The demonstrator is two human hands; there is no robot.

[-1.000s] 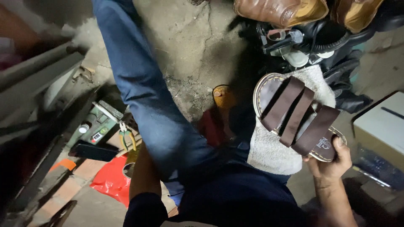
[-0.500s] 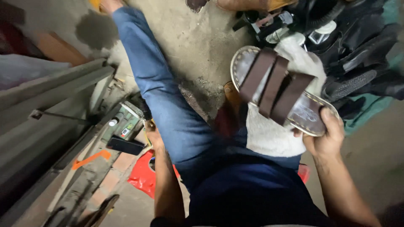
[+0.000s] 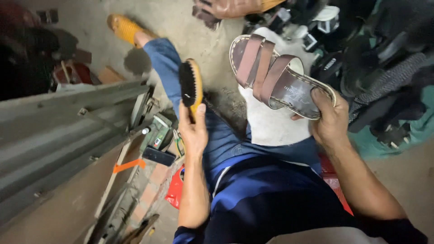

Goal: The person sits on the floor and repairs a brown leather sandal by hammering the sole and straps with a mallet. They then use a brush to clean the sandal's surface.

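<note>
left hand (image 3: 193, 131): closed on brush (image 3: 190, 86), bristles turned away from right hand | right hand (image 3: 330, 118): pinching sandal (image 3: 276, 77) by heel edge, above white cloth (image 3: 271, 122) | sandal likely light, stiff sole, floppy straps; hold by sole rim

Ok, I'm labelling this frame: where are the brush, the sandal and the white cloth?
brush (image 3: 189, 86), head view, on its dark bristles.
sandal (image 3: 271, 74), head view, on a brown strap.
white cloth (image 3: 271, 126), head view, on its bare middle.
</note>
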